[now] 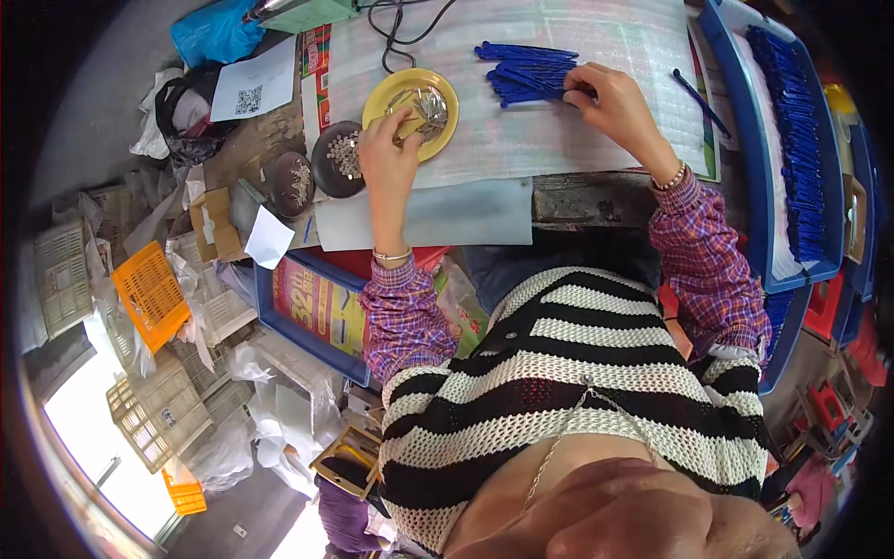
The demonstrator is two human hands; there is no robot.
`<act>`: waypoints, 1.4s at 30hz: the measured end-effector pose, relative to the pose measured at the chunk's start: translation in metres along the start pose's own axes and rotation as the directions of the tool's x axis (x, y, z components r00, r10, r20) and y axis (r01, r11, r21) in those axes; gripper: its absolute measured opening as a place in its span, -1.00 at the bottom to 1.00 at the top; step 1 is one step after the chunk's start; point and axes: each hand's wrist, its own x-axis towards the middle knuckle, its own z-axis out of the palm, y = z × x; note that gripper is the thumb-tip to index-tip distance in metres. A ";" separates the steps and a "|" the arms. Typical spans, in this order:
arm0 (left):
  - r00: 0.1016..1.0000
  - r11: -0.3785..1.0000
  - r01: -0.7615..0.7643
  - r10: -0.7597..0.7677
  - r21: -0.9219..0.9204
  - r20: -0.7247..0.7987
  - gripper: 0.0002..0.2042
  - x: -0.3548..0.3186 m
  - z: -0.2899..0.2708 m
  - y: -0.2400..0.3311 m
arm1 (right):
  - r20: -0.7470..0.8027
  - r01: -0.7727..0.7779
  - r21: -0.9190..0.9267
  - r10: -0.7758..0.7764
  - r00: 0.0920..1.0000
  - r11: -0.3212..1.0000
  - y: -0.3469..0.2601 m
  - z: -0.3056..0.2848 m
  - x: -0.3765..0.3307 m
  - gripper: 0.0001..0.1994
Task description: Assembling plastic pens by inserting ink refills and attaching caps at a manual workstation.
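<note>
Translucent white sheeting point(605, 154) covers the worktop under both hands, with crates and loose plastic bags on the floor well off to the left. An orange basket point(149, 293) stands out among them. Bent at the fingers, the left hand point(389, 149) reaches into a yellow bowl point(410, 76) of slim metal pieces point(430, 107); I cannot tell whether it pinches one. Just left of that hand sits a dark bowl of small silvery bits point(345, 154), and farther left a smaller one with pale bits point(300, 182). The right hand point(605, 101) curls its fingers at the near right end of a pile of blue sticks point(531, 74); whether it grips one is unclear. To its right lies a single blue stick point(700, 102), then a blue tray point(810, 278) packed with similar blue pieces point(792, 140).
</note>
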 end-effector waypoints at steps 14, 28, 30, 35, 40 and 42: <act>1.000 0.999 0.023 -0.023 0.043 0.003 -0.89 0.003 0.014 0.015 | 0.074 -0.250 0.489 0.245 0.967 0.836 -0.027 -0.062 -0.045 -0.84; 0.997 0.994 0.042 -0.047 -0.105 -0.054 -0.94 0.002 0.008 0.015 | 0.110 -0.201 0.219 0.181 0.977 0.955 -0.023 -0.028 -0.035 -0.82; 0.995 0.993 0.053 -0.062 -0.109 -0.080 -0.95 -0.001 0.007 0.020 | -0.037 -0.032 -0.027 0.031 0.999 0.999 -0.014 -0.022 -0.032 -0.73; 0.994 0.981 0.006 -0.027 -0.192 -0.108 -0.95 -0.002 -0.001 0.018 | -0.029 -0.083 -0.164 0.080 0.996 0.983 -0.009 -0.009 -0.023 -0.71; 0.988 0.971 0.038 -0.072 -0.238 -0.138 -0.92 -0.002 -0.004 0.014 | -0.027 -0.079 -0.168 0.076 0.997 0.983 -0.003 -0.007 -0.015 -0.75; 0.983 0.977 0.025 -0.062 -0.211 -0.171 -0.92 -0.004 -0.002 0.010 | -0.051 -0.070 -0.178 0.062 0.997 0.981 -0.005 -0.011 -0.011 -0.77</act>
